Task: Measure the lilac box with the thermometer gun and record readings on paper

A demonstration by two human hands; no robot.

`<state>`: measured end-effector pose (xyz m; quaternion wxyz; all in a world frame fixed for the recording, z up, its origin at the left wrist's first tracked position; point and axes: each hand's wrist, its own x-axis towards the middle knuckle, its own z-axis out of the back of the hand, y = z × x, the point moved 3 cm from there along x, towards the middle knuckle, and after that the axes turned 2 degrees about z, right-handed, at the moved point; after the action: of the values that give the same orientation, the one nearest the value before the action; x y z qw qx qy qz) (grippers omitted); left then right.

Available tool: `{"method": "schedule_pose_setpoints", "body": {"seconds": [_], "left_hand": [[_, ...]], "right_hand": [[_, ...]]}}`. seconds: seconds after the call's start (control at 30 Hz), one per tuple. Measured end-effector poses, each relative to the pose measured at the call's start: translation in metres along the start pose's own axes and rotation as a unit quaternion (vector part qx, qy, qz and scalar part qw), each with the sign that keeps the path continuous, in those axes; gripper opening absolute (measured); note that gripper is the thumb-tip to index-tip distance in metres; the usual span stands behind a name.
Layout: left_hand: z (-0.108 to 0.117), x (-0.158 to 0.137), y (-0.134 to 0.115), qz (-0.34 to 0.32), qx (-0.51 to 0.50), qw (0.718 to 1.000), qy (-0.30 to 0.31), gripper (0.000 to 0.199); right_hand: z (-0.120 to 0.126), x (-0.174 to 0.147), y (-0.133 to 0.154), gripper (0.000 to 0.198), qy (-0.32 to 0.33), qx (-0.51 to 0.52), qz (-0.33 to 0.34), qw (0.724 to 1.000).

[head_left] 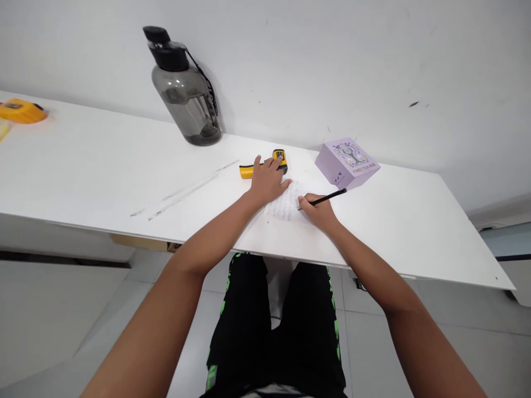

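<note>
My right hand [319, 213] is closed around a slim black pen [332, 196], its lower end at a written white sheet of paper [284, 207] on the table. Rows of small handwriting cover the sheet, too fine to read. My left hand [267, 179] lies with spread fingers over a yellow and black handheld device [247, 172], shaped like an infrared thermometer gun. Its fingertips touch the device near the small display, while the thumb points toward the paper. Part of the device is hidden under the fingers.
A lilac box [346, 163] stands right of the paper, near the wall. Back left is a grey water bottle [188, 105], part filled. A yellow tape measure [22, 110] lies at the far left. Dark streaks mark the white table [103, 160].
</note>
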<state>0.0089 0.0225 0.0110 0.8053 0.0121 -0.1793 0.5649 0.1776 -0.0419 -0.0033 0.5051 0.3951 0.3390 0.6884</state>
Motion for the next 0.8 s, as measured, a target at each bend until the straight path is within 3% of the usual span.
{"method": "schedule_pose_setpoints", "body": {"seconds": [0.2, 0.43, 0.53, 0.63, 0.8], "left_hand": [[0.000, 0.000, 0.002, -0.012, -0.002, 1.000, -0.010, 0.034], [0.006, -0.001, 0.007, -0.011, 0.008, 1.000, -0.006, 0.034], [0.008, -0.001, 0.009, -0.004, 0.018, 1.000, 0.011, 0.056], [0.007, 0.000, 0.016, 0.023, 0.019, 0.999, 0.017, 0.079], [0.003, 0.001, 0.036, 0.100, 0.030, 0.994, 0.043, 0.083]], "right_hand": [[-0.001, 0.003, -0.005, 0.040, 0.030, 0.002, -0.010, 0.999], [0.008, -0.002, 0.001, 0.039, -0.065, -0.007, 0.011, 0.998], [0.012, -0.002, -0.003, 0.034, -0.077, -0.063, 0.016, 0.995], [0.011, -0.001, -0.006, 0.028, -0.061, -0.130, 0.072, 0.987], [0.008, 0.001, 0.000, 0.025, -0.031, -0.302, 0.139, 0.943]]}}
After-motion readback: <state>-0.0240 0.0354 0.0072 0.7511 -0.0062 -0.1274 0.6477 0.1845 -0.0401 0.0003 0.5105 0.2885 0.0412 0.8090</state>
